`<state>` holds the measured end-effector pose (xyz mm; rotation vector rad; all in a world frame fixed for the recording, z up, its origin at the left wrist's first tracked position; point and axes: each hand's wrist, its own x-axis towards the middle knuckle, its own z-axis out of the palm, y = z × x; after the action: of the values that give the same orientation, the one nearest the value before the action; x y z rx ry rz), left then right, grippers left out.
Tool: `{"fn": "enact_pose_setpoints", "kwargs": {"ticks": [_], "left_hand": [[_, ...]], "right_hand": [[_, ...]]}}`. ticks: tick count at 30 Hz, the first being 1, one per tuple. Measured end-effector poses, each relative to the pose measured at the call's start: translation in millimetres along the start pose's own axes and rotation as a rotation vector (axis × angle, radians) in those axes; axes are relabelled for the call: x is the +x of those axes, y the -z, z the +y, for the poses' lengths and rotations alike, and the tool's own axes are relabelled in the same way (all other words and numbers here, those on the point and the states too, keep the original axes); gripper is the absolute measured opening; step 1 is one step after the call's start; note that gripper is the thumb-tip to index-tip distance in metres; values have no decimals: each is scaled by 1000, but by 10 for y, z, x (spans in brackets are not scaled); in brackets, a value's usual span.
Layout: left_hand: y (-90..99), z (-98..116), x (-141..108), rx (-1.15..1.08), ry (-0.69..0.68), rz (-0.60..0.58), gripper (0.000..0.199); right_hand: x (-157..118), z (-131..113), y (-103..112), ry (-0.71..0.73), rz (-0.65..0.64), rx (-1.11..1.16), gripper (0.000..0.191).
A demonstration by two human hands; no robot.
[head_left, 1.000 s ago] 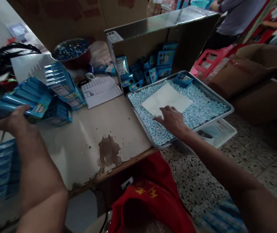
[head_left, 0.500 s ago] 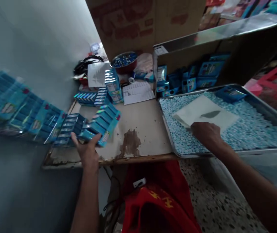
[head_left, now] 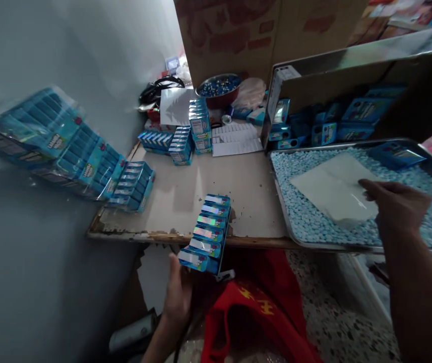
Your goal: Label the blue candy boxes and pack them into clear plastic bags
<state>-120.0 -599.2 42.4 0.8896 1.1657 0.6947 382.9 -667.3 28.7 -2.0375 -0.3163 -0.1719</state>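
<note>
My left hand [head_left: 178, 290] is closed on the lower end of a display box [head_left: 208, 232] filled with a row of small blue packets. That box tilts over the table's front edge, above the red apron [head_left: 253, 302]. At the right, my right hand [head_left: 399, 204] pinches the right corner of a pale stack of thin plastic sheets or bags [head_left: 332, 186]; which of the two I cannot tell. The stack lies on light-blue candies [head_left: 302, 222] in a metal tray [head_left: 289, 237]. A dark blue packet [head_left: 395, 154] rests at the tray's back.
Plastic-wrapped display boxes [head_left: 60, 146] are stacked by the left wall, with another filled box [head_left: 132, 184] beside them. More filled boxes [head_left: 181, 143] stand farther back near a printed sheet [head_left: 234, 138] and a red bowl [head_left: 219, 85]. A large carton [head_left: 336, 83] behind the tray holds blue packets.
My left hand has brought the display box from the left of the table to its front edge and turned it. My right hand has moved from the stack's front edge to its right corner.
</note>
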Motion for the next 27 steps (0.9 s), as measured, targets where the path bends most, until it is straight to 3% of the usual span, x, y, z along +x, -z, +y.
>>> {"fn": "enact_pose_setpoints", "kwargs": {"ticks": [2, 4, 5, 9, 12, 15, 17, 19, 21, 22, 24, 27], "left_hand": [[77, 162, 47, -15, 144, 32, 77], [124, 254, 89, -27, 183, -6, 83], [139, 252, 105, -46, 175, -58, 91], [194, -48, 114, -74, 160, -273, 120], [300, -269, 109, -85, 196, -381, 132], [485, -168, 206, 10, 158, -449, 112], [591, 72, 375, 297, -18, -344, 70], [616, 368, 642, 613, -334, -61, 34], [533, 643, 998, 813, -676, 167, 29], [457, 756, 1197, 916, -828, 171, 30], [276, 917, 1594, 1146, -1033, 16, 34], [55, 983, 2043, 1479, -1058, -231, 22]], "right_hand": [[-1, -180, -79, 31, 164, -10, 29], [-100, -449, -180, 295, 218, -135, 28], [-199, -611, -240, 445, 186, -175, 30], [-856, -1303, -606, 994, -241, -222, 47], [-1363, -1672, -1044, 1184, -634, -273, 41], [-1685, -1805, -1520, 1263, -964, -391, 29], [-1808, -1797, -1778, 1308, -1070, -469, 25], [-1887, -1757, -1950, 1352, -1128, -502, 24], [-1939, -1717, -2040, 1385, -1161, -492, 25], [-1958, -1704, -2060, 1401, -1171, -480, 25], [-1981, -1693, -2071, 1441, -1186, -448, 25], [-1982, -1688, -2042, 1475, -1218, -436, 27]]}}
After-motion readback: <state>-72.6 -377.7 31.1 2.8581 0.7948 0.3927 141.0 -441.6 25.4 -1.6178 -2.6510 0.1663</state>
